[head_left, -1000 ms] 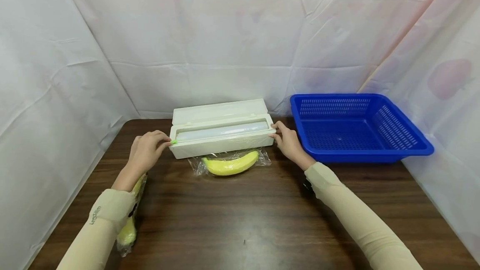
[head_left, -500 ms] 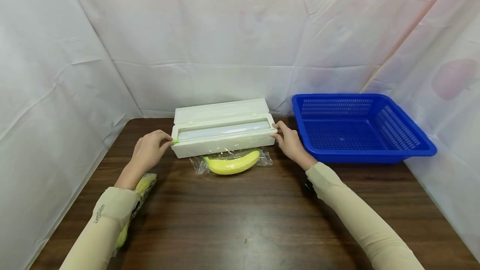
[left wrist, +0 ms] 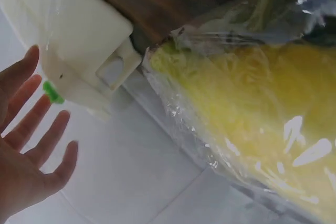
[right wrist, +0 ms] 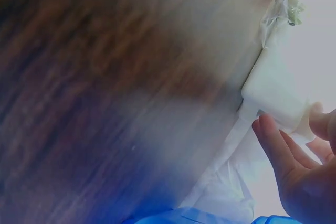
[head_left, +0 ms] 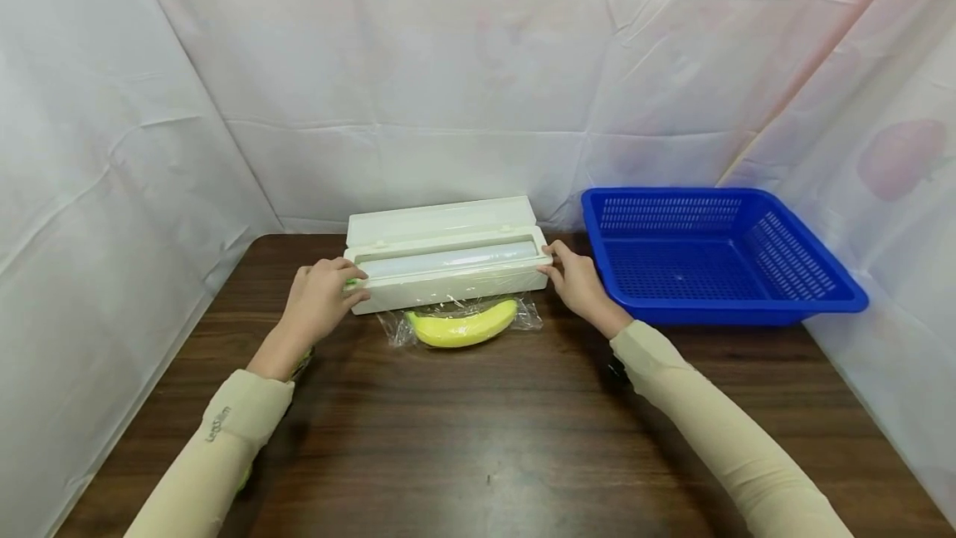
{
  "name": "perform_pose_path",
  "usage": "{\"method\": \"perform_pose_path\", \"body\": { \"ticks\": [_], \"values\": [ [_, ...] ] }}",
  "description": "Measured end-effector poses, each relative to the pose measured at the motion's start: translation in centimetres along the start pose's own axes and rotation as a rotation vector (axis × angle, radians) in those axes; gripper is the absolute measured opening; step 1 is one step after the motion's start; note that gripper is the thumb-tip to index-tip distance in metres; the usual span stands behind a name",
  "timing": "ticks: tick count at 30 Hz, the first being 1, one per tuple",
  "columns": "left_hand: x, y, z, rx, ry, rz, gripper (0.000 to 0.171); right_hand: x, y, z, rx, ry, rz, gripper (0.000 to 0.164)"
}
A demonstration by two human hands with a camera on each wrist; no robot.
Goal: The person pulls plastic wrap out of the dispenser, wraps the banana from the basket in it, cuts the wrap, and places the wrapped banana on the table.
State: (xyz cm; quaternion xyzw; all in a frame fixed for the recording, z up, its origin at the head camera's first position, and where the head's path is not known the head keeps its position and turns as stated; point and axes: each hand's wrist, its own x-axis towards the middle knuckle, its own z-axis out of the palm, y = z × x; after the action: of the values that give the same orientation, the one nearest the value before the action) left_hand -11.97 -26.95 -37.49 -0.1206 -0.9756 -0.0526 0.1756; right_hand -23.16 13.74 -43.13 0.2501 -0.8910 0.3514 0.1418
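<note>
A white cling film dispenser (head_left: 399, 297) stands near the back of the table, its lid (head_left: 441, 221) raised and a film roll (head_left: 456, 259) inside. My left hand (head_left: 319, 297) holds its left end with thumb and fingers, around a small green slider (head_left: 351, 281). At the right end, my right hand (head_left: 580, 282) pinches the corner between thumb and fingers. A banana (head_left: 463, 330) lies in front of the box, under clear film drawn from it. Beneath my left forearm is a film-wrapped yellow item (left wrist: 252, 98), mostly hidden in the head view.
A blue plastic basket (head_left: 728, 305) with slotted walls stands to the right, close by my right hand. The brown wooden table (head_left: 478, 438) extends towards me. Pale printed cloth (head_left: 478, 65) hangs behind and along both sides.
My left hand has shifted slightly right, past the green slider's spot, onto the box's end. Its forearm now covers more of the wrapped yellow item. The right hand keeps its hold.
</note>
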Motion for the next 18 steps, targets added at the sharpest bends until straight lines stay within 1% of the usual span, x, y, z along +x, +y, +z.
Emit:
{"method": "perform_pose_path", "body": {
  "ticks": [4,6,10,14,18],
  "values": [
    [0.3,0.1,0.5,0.037,0.053,0.058,0.019,-0.1,-0.2,0.0,0.007,0.008,0.021,0.03],
    [0.3,0.2,0.5,0.039,0.057,0.064,0.014,-0.1,-0.4,0.1,0.011,0.015,0.028,0.029],
    [0.4,0.4,0.4,0.039,0.057,0.056,0.009,-0.1,-0.7,0.1,0.019,0.039,0.018,0.019],
    [0.4,0.7,0.1,0.001,0.052,0.05,0.008,-0.2,-0.8,0.0,0.014,0.055,0.013,0.014],
    [0.4,1.2,0.0,-0.075,0.049,0.037,0.007,-0.3,-0.7,0.0,0.027,0.083,-0.002,0.013]
  ]
}}
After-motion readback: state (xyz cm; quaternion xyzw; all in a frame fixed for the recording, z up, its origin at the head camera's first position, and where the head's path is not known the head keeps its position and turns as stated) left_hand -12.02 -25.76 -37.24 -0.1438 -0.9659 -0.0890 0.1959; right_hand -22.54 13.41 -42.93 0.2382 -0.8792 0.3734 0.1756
